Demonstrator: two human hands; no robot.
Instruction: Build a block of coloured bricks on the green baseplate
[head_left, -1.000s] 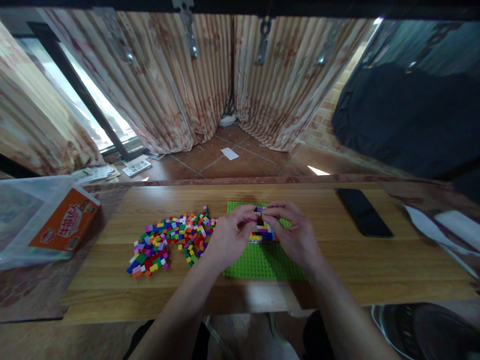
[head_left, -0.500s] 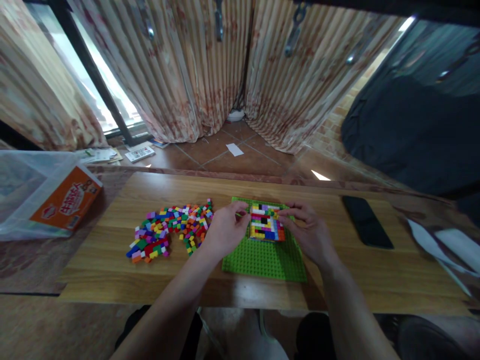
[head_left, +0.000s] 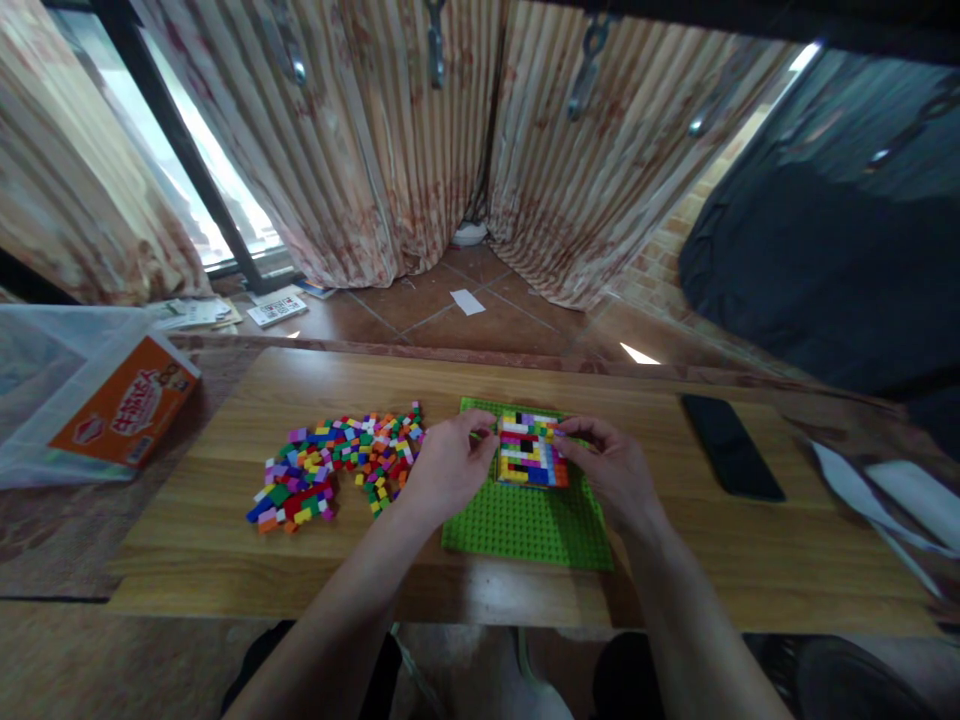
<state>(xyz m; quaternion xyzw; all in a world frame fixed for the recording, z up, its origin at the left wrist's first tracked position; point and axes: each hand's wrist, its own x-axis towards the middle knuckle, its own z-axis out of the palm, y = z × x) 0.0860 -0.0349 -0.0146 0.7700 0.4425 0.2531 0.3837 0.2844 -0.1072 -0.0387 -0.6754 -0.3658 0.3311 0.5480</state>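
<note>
A flat, many-coloured toy brick block sits on the upper part of a green studded baseplate. My left hand is at the block's left side with its fingers curled and the thumb close to the index finger; anything between them is too small to make out. On the opposite side, my right hand has its thumb and fingers closed at the block's right edge, covering part of it. Loose small toy bricks in many colours lie spread left of my left hand.
The wooden table carries all of this. A black phone lies to the right, with white paper beyond it. At the far left is a clear plastic bin with an orange label. Striped curtains hang behind.
My hands were together over the block one second ago; they have parted to its two sides, uncovering its coloured top. The view has also shifted. Since half a second ago the hands have barely moved.
</note>
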